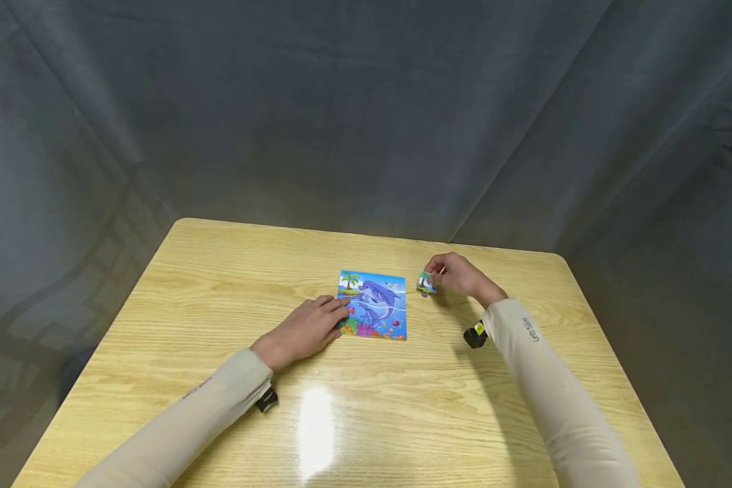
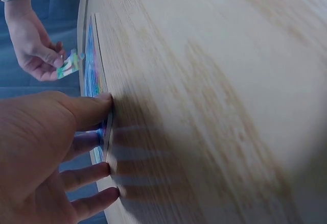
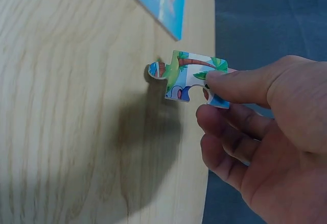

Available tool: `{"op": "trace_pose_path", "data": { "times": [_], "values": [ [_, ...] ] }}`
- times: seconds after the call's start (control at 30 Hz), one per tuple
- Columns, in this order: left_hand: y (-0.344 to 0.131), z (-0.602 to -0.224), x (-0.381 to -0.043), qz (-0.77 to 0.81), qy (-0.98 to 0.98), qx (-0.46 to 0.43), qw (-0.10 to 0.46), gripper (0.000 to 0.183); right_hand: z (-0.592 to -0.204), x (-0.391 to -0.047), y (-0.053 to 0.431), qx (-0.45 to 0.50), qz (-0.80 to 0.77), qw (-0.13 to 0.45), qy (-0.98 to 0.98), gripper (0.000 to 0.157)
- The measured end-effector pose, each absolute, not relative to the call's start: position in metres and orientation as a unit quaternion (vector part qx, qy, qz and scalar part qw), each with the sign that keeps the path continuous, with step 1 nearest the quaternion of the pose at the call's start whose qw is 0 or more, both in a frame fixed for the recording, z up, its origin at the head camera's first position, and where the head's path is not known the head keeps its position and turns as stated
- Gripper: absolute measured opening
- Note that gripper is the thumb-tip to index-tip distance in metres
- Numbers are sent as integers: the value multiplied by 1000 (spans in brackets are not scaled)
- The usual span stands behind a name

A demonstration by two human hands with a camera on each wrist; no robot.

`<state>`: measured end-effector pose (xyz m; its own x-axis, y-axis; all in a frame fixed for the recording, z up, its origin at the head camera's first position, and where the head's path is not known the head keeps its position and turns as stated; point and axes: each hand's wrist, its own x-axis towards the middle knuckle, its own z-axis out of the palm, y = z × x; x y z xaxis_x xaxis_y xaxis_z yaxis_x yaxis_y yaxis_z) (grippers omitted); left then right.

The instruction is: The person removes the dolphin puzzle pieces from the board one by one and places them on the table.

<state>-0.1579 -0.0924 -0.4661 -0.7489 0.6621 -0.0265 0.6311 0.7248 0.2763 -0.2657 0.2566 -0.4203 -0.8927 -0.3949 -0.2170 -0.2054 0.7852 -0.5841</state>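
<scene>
Person's right hand point(image 1: 457, 274) pinches one puzzle piece point(image 3: 183, 73); spread left hand point(image 1: 308, 327) touches one picture point(image 1: 378, 303).

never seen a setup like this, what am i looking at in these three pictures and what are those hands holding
There is no robot here, just a person's bare left hand and bare right hand, in pale beige sleeves.

The wide picture comes from a camera worn on the head, looking forward and down. The other two come from a camera on each wrist, looking at that hand's work.

On the light wooden table lies a flat, square, colourful dolphin picture. The left hand touches its left edge. The right hand pinches a small jigsaw piece printed with a palm tree, held up to the right of the picture.
</scene>
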Motion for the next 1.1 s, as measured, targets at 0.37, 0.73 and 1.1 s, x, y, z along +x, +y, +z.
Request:
{"op": "trace_pose_path", "data": {
  "times": [0.37,0.73,1.1],
  "values": [
    [-85,-462,-156,125,929,344,60,46,-430,-270,264,-150,-236,151,948,11],
    [-79,-461,-157,118,930,342,58,44,-446,-268,270,-128,-250,155,947,12],
    [-76,-462,-155,113,933,337,60,44,-449,-265,262,-128,-264,138,946,13]
  ]
}}
